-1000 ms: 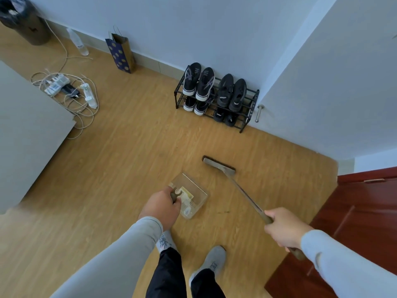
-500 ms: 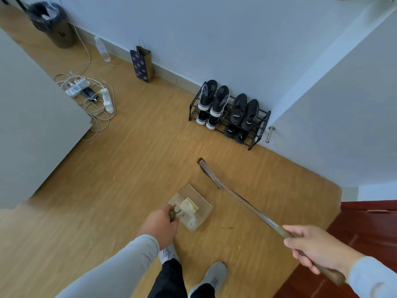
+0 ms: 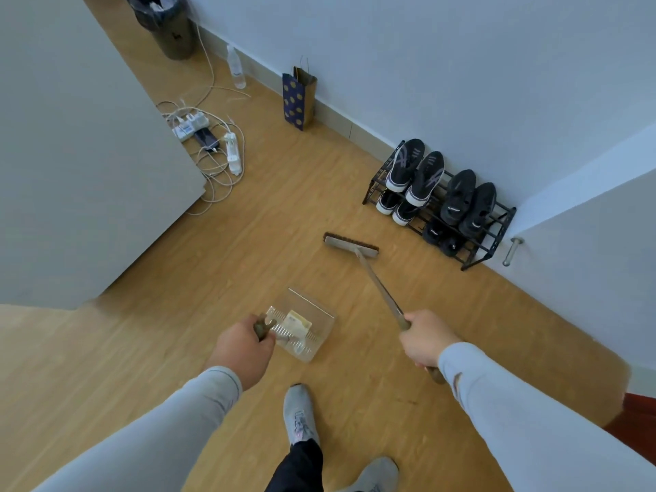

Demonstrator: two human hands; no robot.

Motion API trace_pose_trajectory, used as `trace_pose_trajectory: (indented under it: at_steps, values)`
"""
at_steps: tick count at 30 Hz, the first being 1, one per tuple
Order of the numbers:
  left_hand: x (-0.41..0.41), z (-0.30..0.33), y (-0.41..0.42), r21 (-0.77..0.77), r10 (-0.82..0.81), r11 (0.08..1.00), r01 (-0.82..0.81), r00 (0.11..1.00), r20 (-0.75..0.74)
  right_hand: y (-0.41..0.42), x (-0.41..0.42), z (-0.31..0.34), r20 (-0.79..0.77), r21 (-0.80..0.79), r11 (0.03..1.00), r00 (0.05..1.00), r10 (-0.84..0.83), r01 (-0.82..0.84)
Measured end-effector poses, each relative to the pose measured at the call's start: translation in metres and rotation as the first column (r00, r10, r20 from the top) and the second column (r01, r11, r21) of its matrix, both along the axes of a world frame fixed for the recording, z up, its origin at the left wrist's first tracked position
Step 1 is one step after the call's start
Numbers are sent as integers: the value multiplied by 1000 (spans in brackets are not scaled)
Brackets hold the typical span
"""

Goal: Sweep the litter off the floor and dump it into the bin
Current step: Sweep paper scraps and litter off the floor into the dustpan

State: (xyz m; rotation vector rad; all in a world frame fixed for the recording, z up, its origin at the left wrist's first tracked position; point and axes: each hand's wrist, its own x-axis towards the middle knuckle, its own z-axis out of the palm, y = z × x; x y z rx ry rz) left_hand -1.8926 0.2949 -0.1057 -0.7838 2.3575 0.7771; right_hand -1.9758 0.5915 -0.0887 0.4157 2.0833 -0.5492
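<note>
The dustpan (image 3: 305, 324) is a clear, thin-walled plastic tray with a ribbed comb edge. It hangs low over the wooden floor (image 3: 213, 278) in front of the person's feet. Inside lie a few pale scraps of litter (image 3: 297, 323), which look like paper or card. By its look the pan is light and rigid but smooth-walled, so the scraps would likely slide out if it tipped forward. It is best carried level by its short dark handle, which is where the left hand (image 3: 241, 349) has it, fingers curled round the stub in a closed grip.

The right hand (image 3: 424, 340) is wrapped round the shaft of the broom (image 3: 351, 245), a long, thin, stiff pole of metal with a darker sleeve at the held end. Its flat head carries a short row of dark bristles and sits at or just above the floor, between the dustpan and the shoe rack (image 3: 443, 221). Held so far from the head, the broom probably feels nose-heavy.

The bin (image 3: 167, 26) stands far off against the wall, dark, round and lined with a black bag. Between it and the person lie a tangle of white cables and power strips (image 3: 209, 150), a clear bottle (image 3: 237, 69) and a spotted paper bag (image 3: 298, 97).
</note>
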Motion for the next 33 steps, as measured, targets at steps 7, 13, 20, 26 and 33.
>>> trace_pose_trajectory:
  at_steps: [7,13,20,26,33]
  values:
    - [-7,-1,-2,22,-17,1000,17,1000,13,-19,28,9,164,60,972,962,217,-229]
    - [-15,5,-4,46,-20,999,19,1000,24,50,-2,85,246,-40,999,969,-11,21]
    - [-20,7,2,52,-21,998,20,999,29,11,-15,49,58,31,999,997,43,-45]
    - [-21,5,-2,26,-19,999,18,999,36,-19,4,30,257,-20,983,949,182,-183]
    - [-20,8,1,35,-39,999,39,999,19,52,-11,94,285,-85,996,958,-11,37]
